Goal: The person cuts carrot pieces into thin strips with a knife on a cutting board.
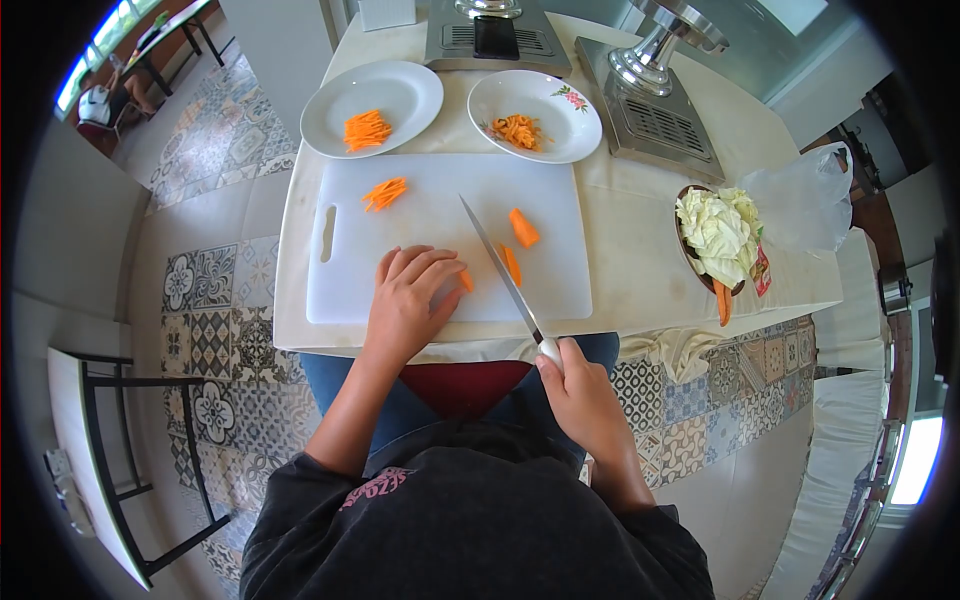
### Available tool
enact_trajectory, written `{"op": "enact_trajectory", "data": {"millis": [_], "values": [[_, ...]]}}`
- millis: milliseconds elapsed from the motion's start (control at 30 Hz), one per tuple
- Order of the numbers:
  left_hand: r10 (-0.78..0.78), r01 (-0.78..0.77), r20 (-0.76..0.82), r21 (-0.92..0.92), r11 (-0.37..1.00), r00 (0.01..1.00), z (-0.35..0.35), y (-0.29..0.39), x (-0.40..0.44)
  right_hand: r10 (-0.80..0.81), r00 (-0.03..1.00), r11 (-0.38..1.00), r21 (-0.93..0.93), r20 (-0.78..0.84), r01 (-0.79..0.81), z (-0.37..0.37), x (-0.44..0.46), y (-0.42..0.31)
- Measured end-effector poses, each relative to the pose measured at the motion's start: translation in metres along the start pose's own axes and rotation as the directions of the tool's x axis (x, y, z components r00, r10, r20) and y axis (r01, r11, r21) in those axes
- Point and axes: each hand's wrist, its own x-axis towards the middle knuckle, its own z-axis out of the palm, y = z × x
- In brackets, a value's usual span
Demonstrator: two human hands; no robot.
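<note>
My left hand [412, 300] rests on the white cutting board [345, 270] with its fingers bent. A small carrot piece [466, 281] sits at the tips of its thumb and forefinger, held against the board. My right hand [583, 388] is closed round the white handle of a kitchen knife [503, 268]. The blade slants up and left over the board. Just right of the blade lies a carrot slice [511, 265], partly hidden by it, and behind that a thicker carrot chunk [523, 228]. A small pile of carrot sticks [385, 194] lies at the board's upper left.
Behind the board stand a white plate [415, 100] with carrot strips and a flowered plate [585, 125] with carrot scraps. Metal appliances [660, 120] line the back. At the right are a bowl of cut cabbage [718, 235] and a plastic bag [805, 195]. A person sits far left.
</note>
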Motion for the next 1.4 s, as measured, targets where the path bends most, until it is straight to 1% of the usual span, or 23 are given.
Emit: {"op": "enact_trajectory", "data": {"millis": [133,167,233,267,333,367,500,567,600,667,700,767,800,1100,1200,1267,1367,1400], "values": [[0.091,-0.091,0.024,0.021,0.996,0.996,0.001,-0.002,0.011,-0.001,1.0,0.997,0.076,-0.007,0.002,-0.006,-0.001,-0.001],[0.111,-0.112,0.035,0.022,0.993,0.993,0.001,-0.003,0.013,0.025,1.0,0.995,0.094,-0.015,-0.024,-0.007,-0.002,0.0],[0.011,-0.008,-0.047,0.068,0.998,0.999,0.006,0.002,0.014,0.077,0.997,0.989,0.13,-0.029,-0.073,-0.011,-0.002,0.002],[-0.037,0.045,-0.089,0.088,0.995,0.995,0.01,0.004,0.014,0.071,0.996,0.989,0.133,-0.045,-0.065,-0.012,-0.002,0.005],[-0.132,0.153,-0.121,0.185,0.971,0.984,0.013,0.007,0.016,0.062,0.995,0.988,0.145,-0.075,-0.05,-0.012,-0.003,0.012],[-0.171,0.2,-0.136,0.239,0.95,0.976,0.012,0.007,0.017,0.046,0.996,0.992,0.117,-0.076,-0.036,-0.012,-0.004,0.014],[-0.338,0.353,-0.106,0.194,0.915,0.935,0.011,0.001,0.02,0.137,0.984,0.921,0.349,0.117,-0.17,-0.012,-0.005,-0.002],[-0.402,0.412,-0.091,0.192,0.891,0.911,0.003,-0.003,0.018,0.069,0.989,0.923,0.368,0.131,-0.113,-0.005,-0.005,-0.002],[-0.371,0.379,-0.088,0.118,0.918,0.925,-0.001,-0.008,0.016,0.036,0.99,0.923,0.376,0.133,-0.085,-0.002,-0.006,-0.001],[-0.31,0.307,-0.087,-0.039,0.951,0.947,-0.009,-0.02,0.01,-0.042,0.995,0.945,0.328,0.085,0.012,0.008,-0.005,0.009],[-0.246,0.245,-0.079,-0.023,0.969,0.966,-0.011,-0.022,0.006,-0.082,0.995,0.953,0.297,0.065,0.059,0.011,-0.004,0.011],[-0.118,0.119,-0.056,0.007,0.993,0.991,-0.014,-0.025,0.001,-0.091,0.995,0.964,0.254,0.041,0.078,0.011,-0.003,0.006],[-0.112,0.113,-0.046,0.018,0.993,0.993,-0.013,-0.025,0.0,-0.1,0.994,0.971,0.221,0.032,0.09,0.01,-0.001,0.004],[-0.053,0.055,-0.025,0.116,0.992,0.998,-0.004,-0.017,0.0,-0.092,0.995,0.973,0.214,0.043,0.081,0.005,-0.002,0.01],[-0.035,0.037,-0.021,0.132,0.991,0.999,-0.003,-0.012,0.006,-0.149,0.989,0.967,0.21,0.01,0.143,0.005,-0.003,0.016],[-0.027,0.027,0.002,0.13,0.991,1.0,-0.003,-0.012,0.012,-0.135,0.991,0.971,0.199,0.004,0.132,0.003,-0.004,0.017],[-0.061,0.054,0.066,0.101,0.993,0.996,-0.005,-0.012,0.02,-0.127,0.992,0.969,0.211,-0.016,0.128,0.005,-0.007,0.019],[-0.071,0.065,0.055,0.109,0.992,0.996,-0.006,-0.012,0.022,-0.125,0.992,0.967,0.219,-0.026,0.128,0.006,-0.007,0.02]]}}
